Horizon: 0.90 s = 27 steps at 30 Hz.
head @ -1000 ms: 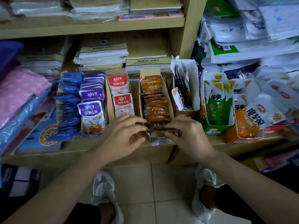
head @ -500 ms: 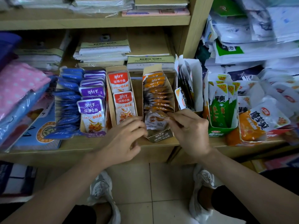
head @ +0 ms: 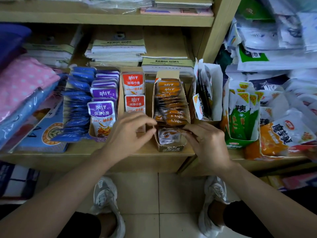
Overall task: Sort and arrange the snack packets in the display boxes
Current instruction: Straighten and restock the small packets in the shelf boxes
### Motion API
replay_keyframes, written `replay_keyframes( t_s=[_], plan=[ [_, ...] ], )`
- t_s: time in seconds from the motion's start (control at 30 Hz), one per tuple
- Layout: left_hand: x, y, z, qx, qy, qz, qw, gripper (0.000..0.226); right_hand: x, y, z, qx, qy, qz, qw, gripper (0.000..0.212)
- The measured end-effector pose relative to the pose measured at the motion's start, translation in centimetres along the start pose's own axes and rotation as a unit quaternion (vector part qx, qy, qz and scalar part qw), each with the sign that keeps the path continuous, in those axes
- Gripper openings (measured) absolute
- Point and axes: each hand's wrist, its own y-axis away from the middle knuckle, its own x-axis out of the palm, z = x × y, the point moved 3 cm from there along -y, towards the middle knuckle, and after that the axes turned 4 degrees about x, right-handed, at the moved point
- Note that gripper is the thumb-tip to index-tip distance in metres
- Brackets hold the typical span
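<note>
A cardboard display box (head: 170,148) on the shelf holds a row of orange snack packets (head: 173,107) standing on edge. At its front stands one silver and orange packet (head: 169,136), face toward me. My right hand (head: 208,143) pinches this packet's upper right corner. My left hand (head: 127,134) hovers by the box's left wall, fingers loosely curled, holding nothing that I can see. To the left stand a box of red packets (head: 134,93), a box of purple packets (head: 103,109) and a row of blue packets (head: 78,103).
A white box of packets (head: 208,93) and a green box (head: 241,121) stand to the right, with loose orange and white bags (head: 281,133) beyond. Paper stacks (head: 116,48) fill the shelf's back. Pink and blue wrapped goods (head: 22,90) lie left. My shoes (head: 106,198) rest on floor tiles.
The front packet has gone down from a raised, tilted hold into the front of the orange box. My left hand has come off it; my right hand still pinches it.
</note>
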Motion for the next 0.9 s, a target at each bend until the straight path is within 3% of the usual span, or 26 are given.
replay_keyframes(
  t_s=[0.13,0.3,0.47,0.63,0.73,0.9],
  plan=[
    [0.1,-2.5,1.1,-0.026,-0.111,0.023,0.993,0.047,0.1,0.1,0.1,-0.003,0.014,0.003,1.0,0.018],
    [0.7,-4.6,0.9,-0.02,-0.181,0.067,0.981,0.031,0.0,0.3,0.4,-0.009,0.01,0.013,1.0,0.018],
    [0.8,-5.7,1.6,0.046,-0.122,0.022,0.991,0.01,0.0,-0.1,-0.5,-0.039,-0.021,0.094,0.995,0.03],
    [0.6,-6.5,1.8,0.031,-0.088,-0.002,0.996,0.018,-0.5,-0.5,-0.5,-0.049,-0.033,0.143,0.988,0.037],
    [0.2,-6.5,1.2,0.011,-0.083,-0.021,0.996,0.022,-0.9,-0.8,-0.9,-0.047,-0.056,0.172,0.982,0.029],
    [1.0,-5.8,0.4,0.036,-0.109,0.028,0.993,0.019,-0.7,-0.3,-0.1,-0.083,0.001,0.125,0.989,0.02]
  ],
)
